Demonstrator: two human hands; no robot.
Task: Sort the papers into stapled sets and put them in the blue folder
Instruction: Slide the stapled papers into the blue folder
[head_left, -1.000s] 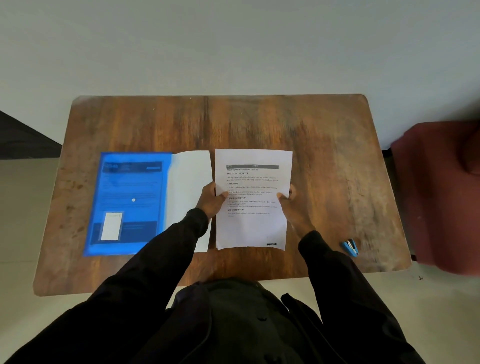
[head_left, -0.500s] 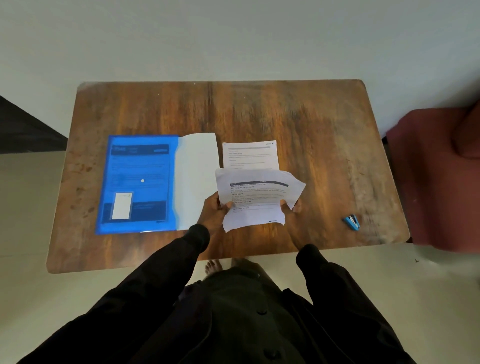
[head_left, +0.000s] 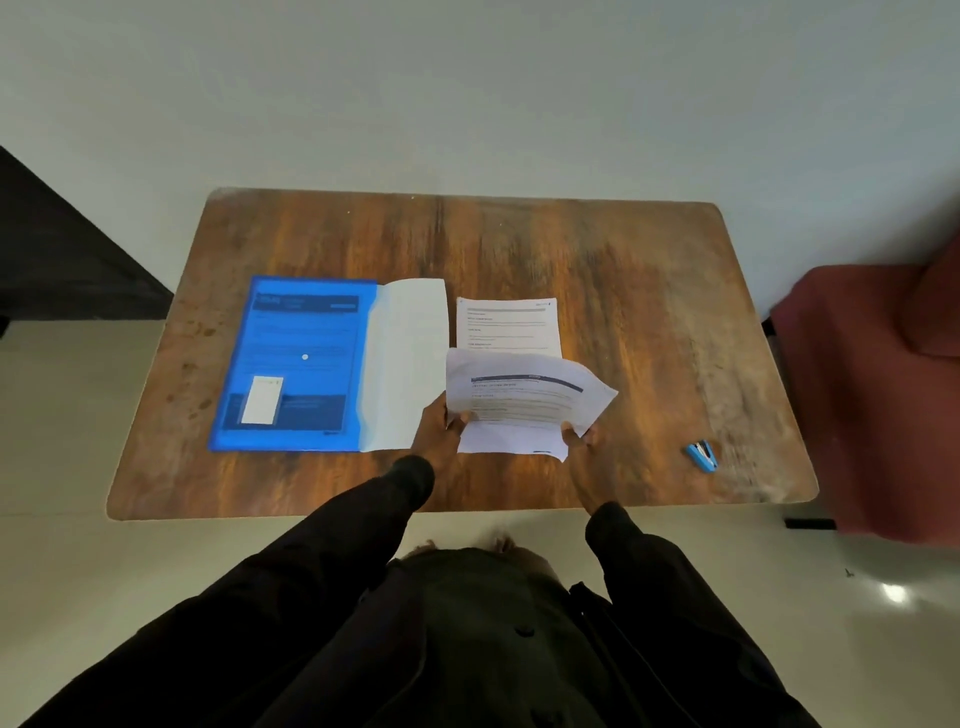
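- The blue folder (head_left: 296, 364) lies flat on the left half of the surface (head_left: 649, 270). Its long axis runs away from the person, and its pale inner flap (head_left: 408, 364) is spread open to the right, so the mouth faces the papers.
- Risk here: the flap's right edge lies just beside the held papers. A set slid in carelessly could catch that edge, fold the flap under or push the folder askew.
- The left hand (head_left: 439, 431) pinches the left edge of the held papers (head_left: 524, 400), thumb on top and fingers (head_left: 451, 422) curled beneath.
- The held papers are raised above the near middle of the surface. The top leaf is bowed, with its header band slanting down to the right, and a lower leaf shows under it, its long axis pointing away from the person.
- Risk: with grips only at the two edges, the bowed leaf could crease or slip out of order, and pages may get mixed between sets.
- A flat sheet (head_left: 506, 325) lies just beyond the held papers, partly hidden by them, text upright to the person. It could be left out of its set.
- The right hand (head_left: 584, 452) pinches the lower right corner.
- The blue stapler (head_left: 702, 456) sits well apart at the right, near the front edge. A hasty reach could knock it off.
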